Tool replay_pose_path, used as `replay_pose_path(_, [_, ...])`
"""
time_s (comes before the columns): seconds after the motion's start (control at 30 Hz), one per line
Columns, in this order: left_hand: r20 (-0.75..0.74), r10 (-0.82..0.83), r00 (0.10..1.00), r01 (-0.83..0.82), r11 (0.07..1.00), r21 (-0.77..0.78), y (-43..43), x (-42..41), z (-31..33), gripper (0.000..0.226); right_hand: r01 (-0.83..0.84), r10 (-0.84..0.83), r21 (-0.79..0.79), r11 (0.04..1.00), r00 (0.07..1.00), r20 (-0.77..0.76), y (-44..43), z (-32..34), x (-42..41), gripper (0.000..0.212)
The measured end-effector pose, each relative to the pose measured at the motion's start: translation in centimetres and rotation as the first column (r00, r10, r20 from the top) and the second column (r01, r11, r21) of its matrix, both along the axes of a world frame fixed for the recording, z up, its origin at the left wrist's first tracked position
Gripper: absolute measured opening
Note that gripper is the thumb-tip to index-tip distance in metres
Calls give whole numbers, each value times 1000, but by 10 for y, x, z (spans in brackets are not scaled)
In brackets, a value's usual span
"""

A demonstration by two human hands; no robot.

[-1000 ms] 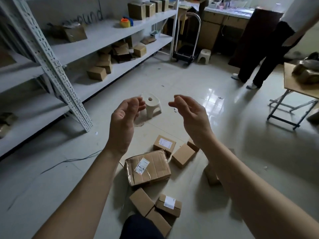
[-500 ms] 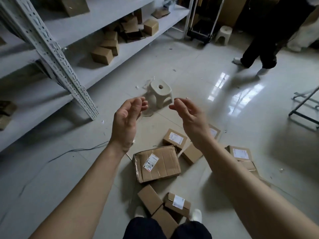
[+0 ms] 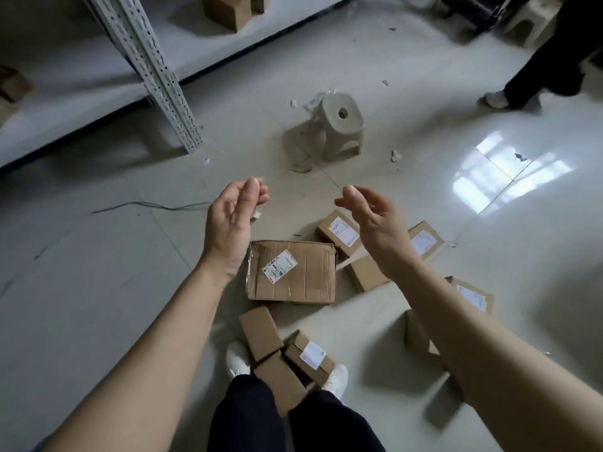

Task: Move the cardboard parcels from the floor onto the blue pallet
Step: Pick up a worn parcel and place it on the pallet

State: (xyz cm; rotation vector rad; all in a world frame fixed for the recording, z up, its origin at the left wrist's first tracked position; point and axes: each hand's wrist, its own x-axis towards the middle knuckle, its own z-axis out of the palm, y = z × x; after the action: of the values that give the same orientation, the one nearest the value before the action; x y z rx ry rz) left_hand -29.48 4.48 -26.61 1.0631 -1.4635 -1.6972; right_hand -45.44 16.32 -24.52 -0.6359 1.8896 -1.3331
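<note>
Several cardboard parcels lie scattered on the pale floor in front of my feet. The biggest is a flat creased parcel (image 3: 293, 272) with a white label. Smaller parcels lie round it: one labelled (image 3: 339, 231) behind it, one plain (image 3: 365, 274) to its right, one plain (image 3: 259, 332) and one labelled (image 3: 310, 357) by my shoes. My left hand (image 3: 231, 223) hovers above the big parcel's left edge, fingers loosely curled, holding nothing. My right hand (image 3: 372, 223) hovers over the small parcels, fingers relaxed and empty. No blue pallet is in view.
A beige plastic stool (image 3: 339, 125) stands just beyond the parcels. A white metal shelf rack (image 3: 153, 76) with boxes runs along the left. Another person's dark trouser leg and shoe (image 3: 528, 83) are at the upper right. A thin cable (image 3: 150, 205) lies on the floor at left.
The view has tilted down toward the floor, so the parcels and my feet now fill the middle. Both hands have stayed empty and have come lower, closer to the parcels.
</note>
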Motion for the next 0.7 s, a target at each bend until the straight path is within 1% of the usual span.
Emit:
replay_pose_path(0.07, [6,11,1000,-11,999,33,0,0,-31,26,3,-3,37,999,1000,0,0,-29,-3,25])
replay_pose_path(0.2, [59,-5,998,1,998,55,-10,5,-109,28,33,-33,89,995,999,-3,-4,-107,-4,33])
replay_pose_path(0.33, [120,-21,993,13,998,61,-19,16,-200,31,64,-65,153,986,998,4,-6,-204,-1,38])
replay_pose_path(0.47, [220,-15,975,1,998,64,-22,28,-301,18,109,-103,206,973,994,-40,0,-304,-6,34])
replay_pose_path(0.53, [261,-22,965,4,998,67,-24,33,-351,16,132,-125,222,966,991,-44,5,-354,-9,36])
replay_pose_path(0.67, [358,3,934,-15,999,30,-26,33,-440,29,140,-133,277,951,990,-44,16,-442,-18,42])
replay_pose_path(0.7, [378,10,926,-20,1000,22,-27,31,-460,31,139,-133,291,947,990,-41,17,-461,-21,52])
